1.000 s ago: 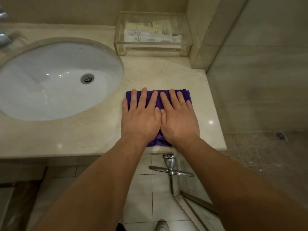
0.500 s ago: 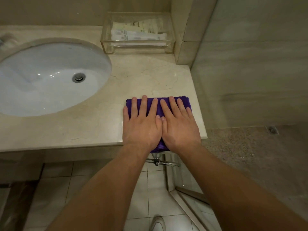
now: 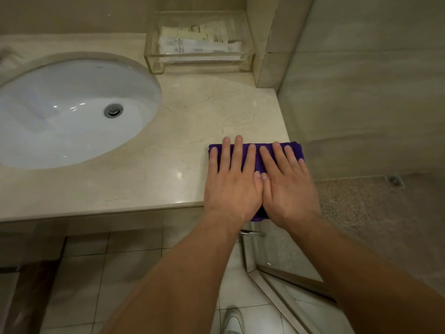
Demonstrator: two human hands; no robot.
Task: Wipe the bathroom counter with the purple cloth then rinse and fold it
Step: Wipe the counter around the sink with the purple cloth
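Cloth (image 3: 295, 148) lies on counter (image 3: 168, 153), pressed by left hand (image 3: 232, 186), right hand (image 3: 289, 191).

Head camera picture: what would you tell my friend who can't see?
The left hand and right hand press flat, side by side, on a folded purple cloth near the right end of the counter. A white sink lies left; a clear box stands behind.

Counter (image 3: 192, 112) open leftward; a seemingly glass panel (image 3: 361, 92) blocks right.
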